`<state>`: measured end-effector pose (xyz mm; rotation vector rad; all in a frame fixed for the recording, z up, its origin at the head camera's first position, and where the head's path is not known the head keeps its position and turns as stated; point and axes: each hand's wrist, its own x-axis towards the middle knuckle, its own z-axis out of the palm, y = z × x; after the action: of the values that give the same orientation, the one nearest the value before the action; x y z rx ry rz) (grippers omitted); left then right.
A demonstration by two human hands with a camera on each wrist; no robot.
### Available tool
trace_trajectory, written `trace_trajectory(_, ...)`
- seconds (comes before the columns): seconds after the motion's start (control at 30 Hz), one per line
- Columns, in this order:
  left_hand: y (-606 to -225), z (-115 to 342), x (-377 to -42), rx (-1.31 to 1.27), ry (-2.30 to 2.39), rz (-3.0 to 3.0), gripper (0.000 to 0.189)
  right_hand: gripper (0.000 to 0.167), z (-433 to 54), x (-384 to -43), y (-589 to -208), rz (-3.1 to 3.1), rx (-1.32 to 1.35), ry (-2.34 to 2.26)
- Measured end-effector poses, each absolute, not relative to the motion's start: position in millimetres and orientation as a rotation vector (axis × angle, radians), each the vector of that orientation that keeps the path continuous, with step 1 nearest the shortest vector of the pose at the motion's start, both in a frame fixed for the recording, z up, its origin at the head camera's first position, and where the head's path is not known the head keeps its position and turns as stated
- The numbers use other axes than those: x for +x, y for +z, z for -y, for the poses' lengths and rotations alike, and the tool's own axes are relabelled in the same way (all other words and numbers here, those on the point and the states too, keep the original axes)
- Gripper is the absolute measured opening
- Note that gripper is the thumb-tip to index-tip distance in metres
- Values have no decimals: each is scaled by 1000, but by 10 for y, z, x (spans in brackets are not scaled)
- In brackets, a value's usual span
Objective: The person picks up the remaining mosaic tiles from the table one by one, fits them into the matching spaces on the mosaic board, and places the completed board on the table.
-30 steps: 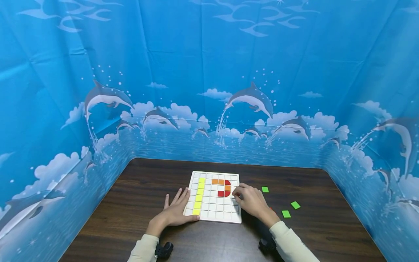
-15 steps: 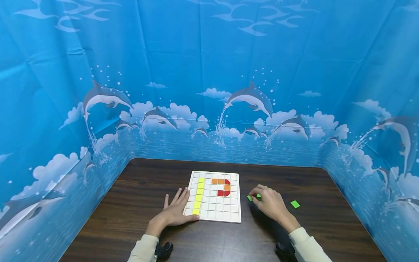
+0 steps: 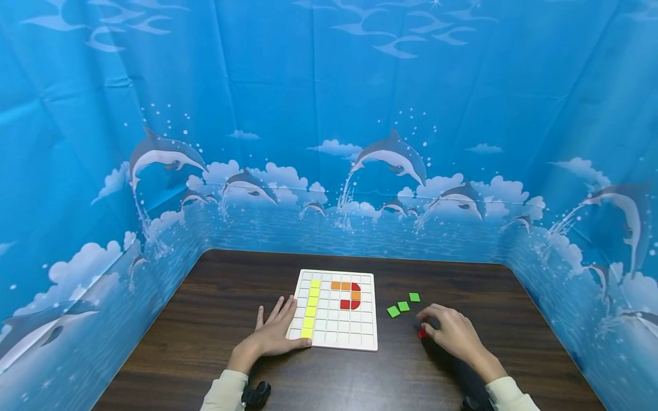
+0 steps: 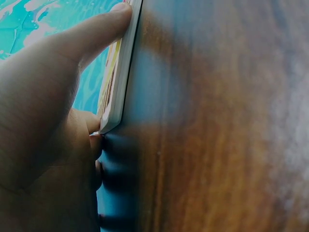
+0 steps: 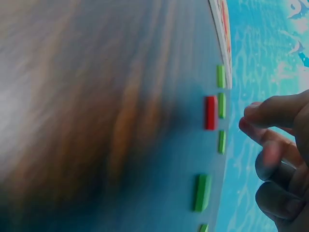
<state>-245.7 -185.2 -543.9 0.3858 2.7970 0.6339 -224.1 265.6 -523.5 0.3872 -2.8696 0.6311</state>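
Observation:
A white grid board (image 3: 334,325) lies on the table, bearing a column of yellow tiles (image 3: 311,311), orange tiles (image 3: 336,285) and red rounded pieces (image 3: 356,305). My left hand (image 3: 277,331) rests with spread fingers on its lower left edge; the left wrist view shows the thumb (image 4: 101,29) along the near edge. To the right of the board, my right hand (image 3: 454,334) is poised above a red piece (image 3: 422,332). In the right wrist view, its bent fingers (image 5: 275,116) hold nothing and stay apart from that red piece (image 5: 210,112).
Three green tiles (image 3: 403,306) lie between the board and my right hand. Another green tile (image 5: 202,193) lies nearer in the right wrist view, with part of one more at the lower edge. A blue dolphin-print curtain (image 3: 319,142) surrounds the dark wooden table (image 3: 231,274).
My right hand has gone from the board's right edge, past the green tiles, to the red piece farther right. Two green tiles now show closer to the board. My left hand stays put.

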Motion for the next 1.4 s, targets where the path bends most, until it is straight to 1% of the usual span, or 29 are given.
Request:
trace_trajectory(0.27,-5416,1858,-2444,401,669,-2792,119,27,-2810,-2168,-5298,2876,496,618)
trace_trajectory(0.57,-5431,1872,-2447,405,687,-2773,120,21,-2851,-2165,-5378,2884,640,622)
trace_trajectory(0.8,-5435,1868,-2444,411,698,-2770,120,25,-2836,-2168,-5390,2841,650,570)
trace_trajectory(1.4,-5416,1870,-2455,399,651,-2783,118,18,-2762,-2189,-5365,2882,567,589)
